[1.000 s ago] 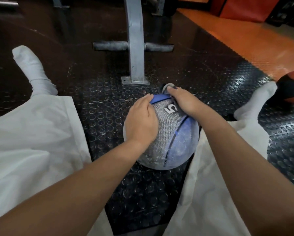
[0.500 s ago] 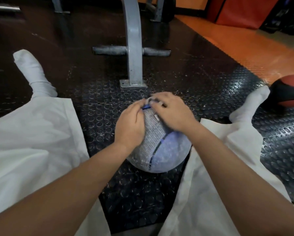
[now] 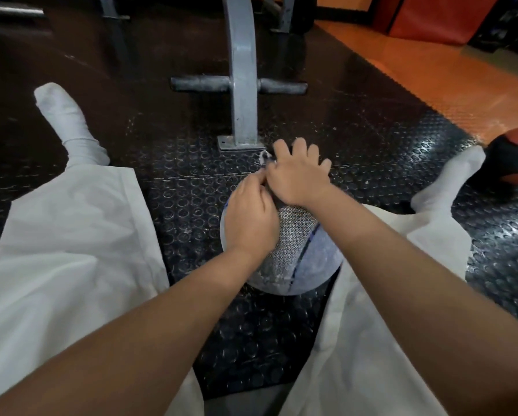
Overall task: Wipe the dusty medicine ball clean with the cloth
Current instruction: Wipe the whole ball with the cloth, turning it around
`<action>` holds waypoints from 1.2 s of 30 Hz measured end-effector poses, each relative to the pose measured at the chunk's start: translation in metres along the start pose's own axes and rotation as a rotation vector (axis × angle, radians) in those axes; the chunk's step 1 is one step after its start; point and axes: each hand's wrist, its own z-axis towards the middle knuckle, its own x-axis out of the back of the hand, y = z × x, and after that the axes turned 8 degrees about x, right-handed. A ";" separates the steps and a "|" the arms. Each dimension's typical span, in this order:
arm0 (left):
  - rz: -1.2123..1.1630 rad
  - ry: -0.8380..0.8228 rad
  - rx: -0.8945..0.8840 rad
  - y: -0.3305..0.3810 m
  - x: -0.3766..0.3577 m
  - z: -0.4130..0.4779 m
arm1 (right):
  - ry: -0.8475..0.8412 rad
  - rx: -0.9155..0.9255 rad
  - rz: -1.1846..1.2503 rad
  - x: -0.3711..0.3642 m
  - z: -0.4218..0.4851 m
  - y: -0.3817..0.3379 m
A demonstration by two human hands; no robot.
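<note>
- A dusty blue-grey medicine ball sits on the black studded mat, between a seated person's outstretched legs and touching the right trouser leg.
- The left hand cups the ball's upper left side, fingers pressed together and curled round it.
- The right hand lies over the far top of the ball, fingers spread, pressing a cloth down; only a white tuft shows beside the thumb.
- Just beyond the ball, a grey metal post is bolted to the mat.
- A red-and-black ball rests near the right sock, at the edge of the orange floor.
</note>
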 end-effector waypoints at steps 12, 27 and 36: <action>0.054 -0.088 0.045 0.013 -0.007 0.023 | 0.034 -0.053 0.015 0.002 0.002 0.019; 0.055 -0.144 -0.042 0.015 -0.008 0.026 | -0.243 -0.144 0.202 0.004 0.018 0.054; -0.156 -0.323 0.007 -0.012 0.013 0.054 | 0.125 0.229 0.313 -0.007 -0.031 0.041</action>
